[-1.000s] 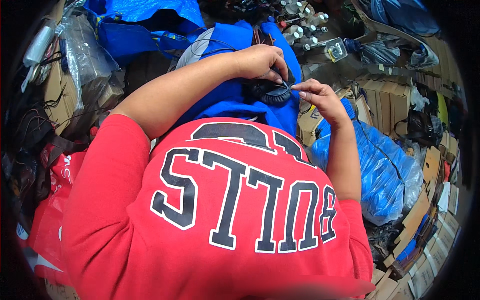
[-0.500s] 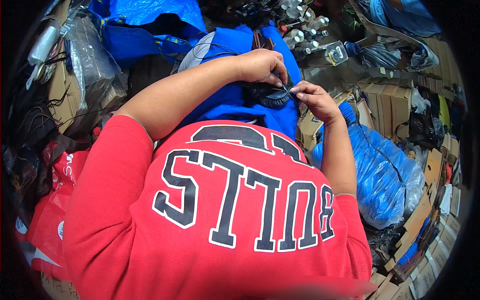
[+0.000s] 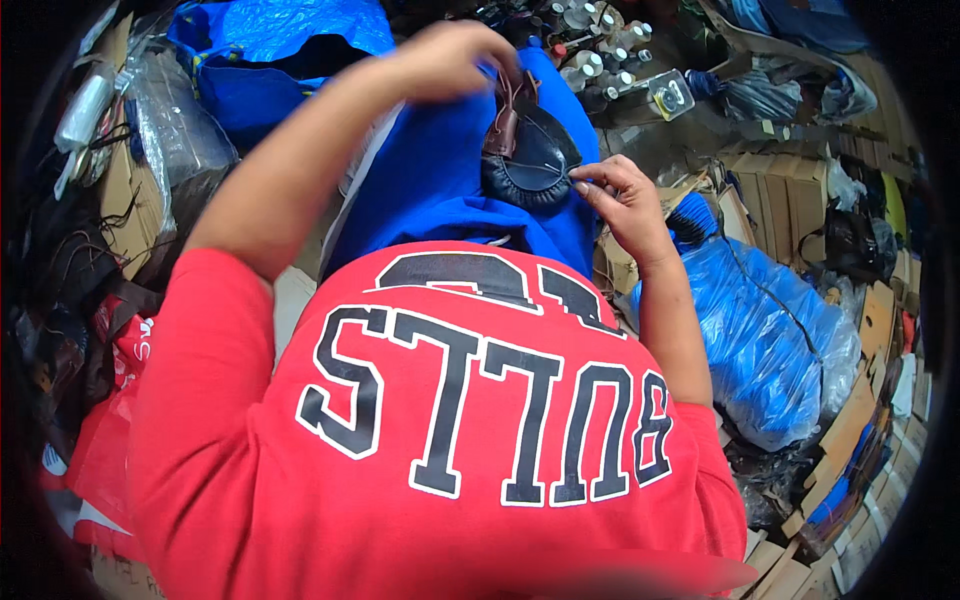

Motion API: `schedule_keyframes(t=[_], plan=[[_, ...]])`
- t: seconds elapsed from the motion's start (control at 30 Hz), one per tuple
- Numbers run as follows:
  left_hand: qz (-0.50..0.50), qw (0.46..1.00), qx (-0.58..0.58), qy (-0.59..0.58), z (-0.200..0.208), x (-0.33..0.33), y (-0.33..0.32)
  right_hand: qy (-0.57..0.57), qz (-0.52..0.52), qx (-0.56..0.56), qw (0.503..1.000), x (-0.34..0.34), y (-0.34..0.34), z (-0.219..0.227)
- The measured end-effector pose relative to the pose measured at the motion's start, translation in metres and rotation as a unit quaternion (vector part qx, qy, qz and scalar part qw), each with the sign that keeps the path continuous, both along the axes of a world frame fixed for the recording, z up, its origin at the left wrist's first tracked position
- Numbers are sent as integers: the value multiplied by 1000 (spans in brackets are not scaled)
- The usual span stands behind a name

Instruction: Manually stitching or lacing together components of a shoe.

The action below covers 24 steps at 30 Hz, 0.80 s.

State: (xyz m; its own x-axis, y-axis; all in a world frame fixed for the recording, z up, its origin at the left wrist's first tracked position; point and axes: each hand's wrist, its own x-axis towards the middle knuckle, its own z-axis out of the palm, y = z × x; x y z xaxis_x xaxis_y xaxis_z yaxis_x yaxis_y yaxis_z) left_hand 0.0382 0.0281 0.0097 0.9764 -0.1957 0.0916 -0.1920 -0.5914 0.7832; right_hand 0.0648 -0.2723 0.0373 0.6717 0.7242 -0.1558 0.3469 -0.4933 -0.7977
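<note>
A black leather moccasin-style shoe [image 3: 530, 184] with a puckered, gathered toe rests on my lap, over blue trousers [image 3: 430, 180]. A brown leather piece [image 3: 501, 133] lies against its inner side, and a thin thread crosses its top. My right hand [image 3: 622, 196] is at the shoe's right edge, thumb and forefinger pinched together; what sits between the fingertips is too small to make out. Raised beyond the shoe, up and to the left, my left hand [image 3: 462, 62] is smeared by motion, so its fingers and anything in them are unclear.
A blue woven bag [image 3: 280, 55] stands at the far left. Several bottles [image 3: 610, 50] cluster beyond my knees. On the right lies a blue plastic-wrapped bundle [image 3: 760, 335], with cardboard [image 3: 780, 200] behind it. A red bag [image 3: 105, 450] is at my left.
My left hand has moved from the shoe up and left, away from my right hand. The shoe's top and brown piece now show. My right hand stays near the shoe's edge.
</note>
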Motion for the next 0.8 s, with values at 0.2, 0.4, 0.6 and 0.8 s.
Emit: schedule_keyframes(t=[0.2,0.4,0.6,0.8], plan=[[301,909,277,80,-53,-54,249,-18,-1,13,1000,-19,5,3],[181,980,68,-43,13,-71,46,-173,-18,-31,984,-39,-2,-8],[56,994,24,-92,-3,-74,-61,-205,-5,-24,978,-41,0,-6],[51,989,84,-111,-14,-54,-70,-170,-19,-26,985,-41,-2,-7]])
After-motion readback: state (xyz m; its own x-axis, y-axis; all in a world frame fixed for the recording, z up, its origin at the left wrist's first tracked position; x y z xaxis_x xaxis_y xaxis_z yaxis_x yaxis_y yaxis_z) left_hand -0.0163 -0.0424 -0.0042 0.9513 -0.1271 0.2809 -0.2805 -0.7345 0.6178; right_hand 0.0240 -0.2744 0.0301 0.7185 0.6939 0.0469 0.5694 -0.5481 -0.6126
